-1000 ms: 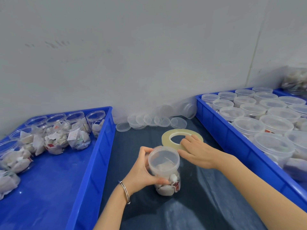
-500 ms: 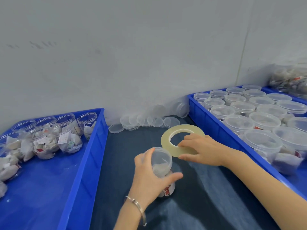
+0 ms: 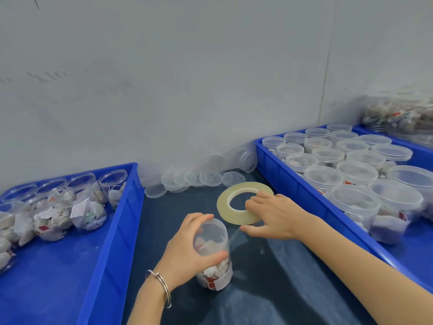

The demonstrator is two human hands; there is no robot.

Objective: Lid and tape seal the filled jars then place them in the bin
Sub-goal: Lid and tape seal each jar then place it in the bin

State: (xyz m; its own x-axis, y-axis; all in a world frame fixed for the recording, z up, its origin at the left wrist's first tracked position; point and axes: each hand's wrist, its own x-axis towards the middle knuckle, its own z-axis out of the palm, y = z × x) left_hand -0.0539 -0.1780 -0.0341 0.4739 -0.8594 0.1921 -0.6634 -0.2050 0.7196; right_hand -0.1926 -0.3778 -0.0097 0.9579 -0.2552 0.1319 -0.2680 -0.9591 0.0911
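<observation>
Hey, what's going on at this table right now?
A person is tape-sealing a lidded jar of sachets on the dark table. The left hand grips the jar near its lid; the right hand holds the tape roll, with a strip stretched to the jar. Open jars wait in the left bin; lidded ones fill the right bin.

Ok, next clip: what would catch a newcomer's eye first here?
Centre foreground: the left hand grips a lidded clear jar of sachets on the dark table, while the right hand holds a tape roll beside it, a strip of tape running to the jar's lid. Either side sit blue bins: open filled jars in the left bin, lidded jars packed in the right bin.
</observation>
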